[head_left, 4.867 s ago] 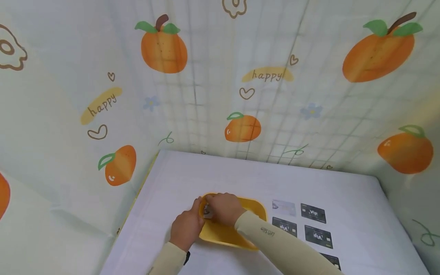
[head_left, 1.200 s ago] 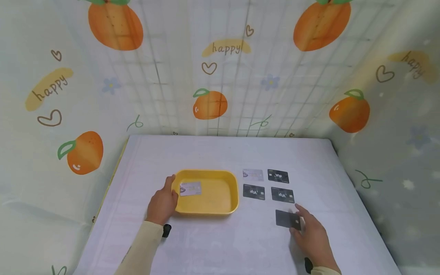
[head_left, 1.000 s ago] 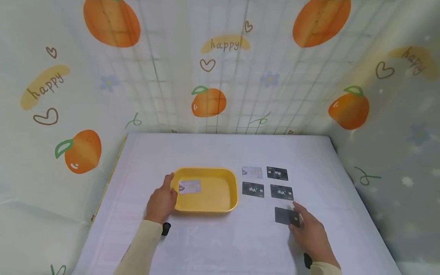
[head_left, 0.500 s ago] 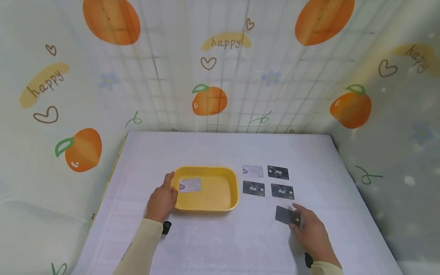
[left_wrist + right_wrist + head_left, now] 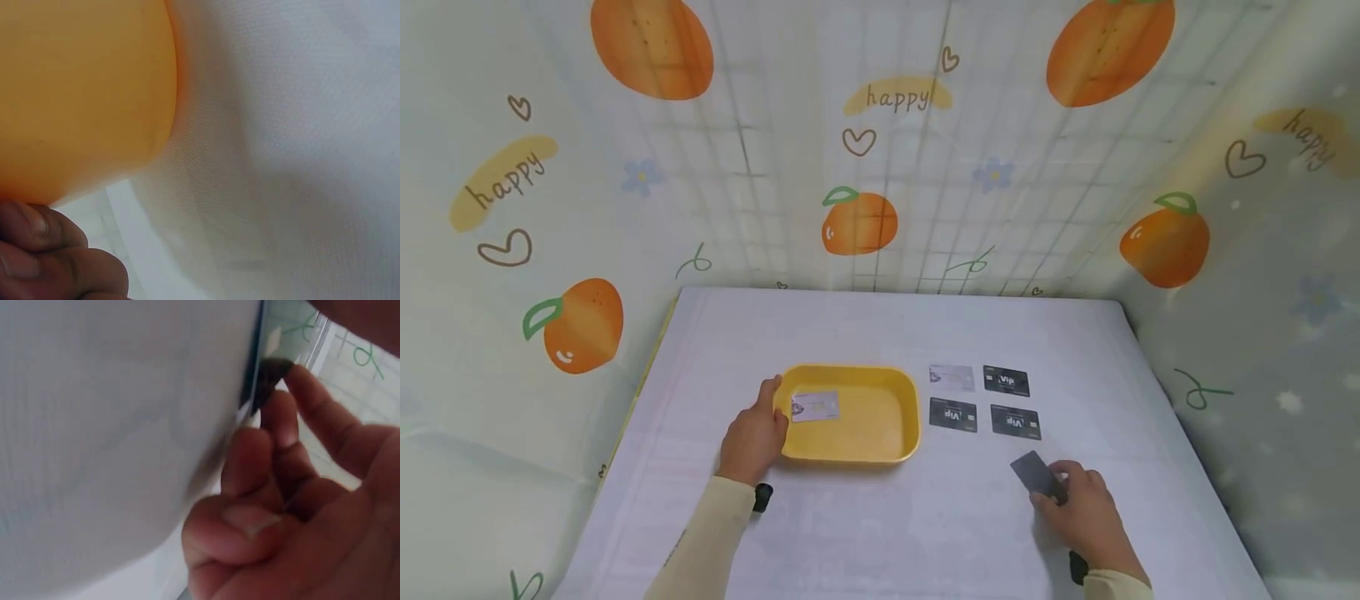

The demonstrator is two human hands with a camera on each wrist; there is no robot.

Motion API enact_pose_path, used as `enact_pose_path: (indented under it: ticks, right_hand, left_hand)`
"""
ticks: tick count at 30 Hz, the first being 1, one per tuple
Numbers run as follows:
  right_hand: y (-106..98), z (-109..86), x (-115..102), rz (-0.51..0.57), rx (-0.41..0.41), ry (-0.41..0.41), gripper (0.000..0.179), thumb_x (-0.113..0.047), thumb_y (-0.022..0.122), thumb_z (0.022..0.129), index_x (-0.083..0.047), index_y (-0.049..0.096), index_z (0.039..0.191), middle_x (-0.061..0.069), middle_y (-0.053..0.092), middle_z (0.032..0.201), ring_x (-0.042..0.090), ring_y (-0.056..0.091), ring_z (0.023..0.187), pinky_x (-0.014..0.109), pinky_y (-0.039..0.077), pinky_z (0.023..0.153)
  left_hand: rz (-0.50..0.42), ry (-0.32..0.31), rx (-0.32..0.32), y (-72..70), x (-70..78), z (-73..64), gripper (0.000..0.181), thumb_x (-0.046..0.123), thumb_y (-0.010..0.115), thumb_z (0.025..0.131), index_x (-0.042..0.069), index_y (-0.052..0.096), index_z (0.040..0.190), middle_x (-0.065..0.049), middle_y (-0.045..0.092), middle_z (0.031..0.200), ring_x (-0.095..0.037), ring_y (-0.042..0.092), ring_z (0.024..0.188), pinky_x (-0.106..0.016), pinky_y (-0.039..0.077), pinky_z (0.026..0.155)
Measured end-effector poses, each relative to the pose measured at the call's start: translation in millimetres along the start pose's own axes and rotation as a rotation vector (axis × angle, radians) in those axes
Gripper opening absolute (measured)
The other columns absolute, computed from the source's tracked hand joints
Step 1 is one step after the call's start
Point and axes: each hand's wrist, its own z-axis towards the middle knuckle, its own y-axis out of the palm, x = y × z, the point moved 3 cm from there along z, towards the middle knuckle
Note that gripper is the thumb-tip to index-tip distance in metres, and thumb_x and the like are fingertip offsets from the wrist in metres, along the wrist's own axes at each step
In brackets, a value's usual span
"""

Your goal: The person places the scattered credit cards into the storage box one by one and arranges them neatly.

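Note:
My left hand (image 5: 752,442) grips the left end of a shallow yellow tray (image 5: 852,457), with the thumb by its rim. Curled fingers (image 5: 59,269) touch the tray's outer wall (image 5: 81,94) in the left wrist view. A pale card (image 5: 815,406) lies inside the tray, near its left end. Right of the tray, my right hand (image 5: 1086,510) pinches a dark grey card (image 5: 1032,472) by its right end and holds it tilted. In the right wrist view the card (image 5: 265,375) shows edge-on at the fingertips, mostly hidden and blurred.
Two rows of cards lie right of the tray: a pale card (image 5: 951,377) and a black Vip card (image 5: 1006,381) behind, two more black Vip cards (image 5: 953,415) in front. They rest on a white table (image 5: 880,533). A fruit-printed curtain (image 5: 857,150) closes off the back and sides.
Earlier both hands were at the tray, the right one inside it. It has since gone right to the dark card, which has turned from lying level to slanting in the fingers. The left hand stays put.

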Motion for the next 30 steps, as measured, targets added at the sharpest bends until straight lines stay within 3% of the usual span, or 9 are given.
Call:
enact_pose_path:
  ticks: [7, 16, 30]
  right_hand:
    - [4.2, 0.6, 7.7, 0.057, 0.047, 0.026, 0.076, -0.030, 0.086, 0.086, 0.008, 0.048, 0.140, 0.032, 0.052, 0.122, 0.049, 0.051, 0.112, 0.066, 0.048, 0.095]
    - [4.3, -9.1, 3.7, 0.035, 0.109, 0.010, 0.068, -0.028, 0.087, 0.083, 0.008, 0.058, 0.132, 0.029, 0.057, 0.115, 0.045, 0.059, 0.102, 0.067, 0.048, 0.094]
    - [9.8, -9.1, 5.3, 0.036, 0.138, 0.030, 0.074, -0.035, 0.089, 0.079, 0.011, 0.061, 0.130, 0.033, 0.057, 0.121, 0.047, 0.058, 0.108, 0.067, 0.047, 0.098]
  left_hand:
    - [0.001, -0.005, 0.000, 0.5, -0.3, 1.2, 0.064, 0.019, 0.061, 0.106, 0.023, 0.033, 0.163, -0.003, 0.051, 0.060, -0.020, 0.049, 0.048, -0.032, 0.040, 0.050]
    - [-0.003, 0.005, 0.004, 3.2, -2.1, 1.3, 0.063, 0.019, 0.061, 0.106, 0.022, 0.033, 0.163, -0.002, 0.051, 0.060, -0.019, 0.049, 0.048, -0.032, 0.041, 0.050]
    - [-0.009, 0.018, 0.007, 3.3, -3.2, 2.0, 0.063, 0.019, 0.061, 0.105, 0.022, 0.033, 0.162, -0.002, 0.051, 0.059, -0.019, 0.049, 0.047, -0.032, 0.040, 0.049]
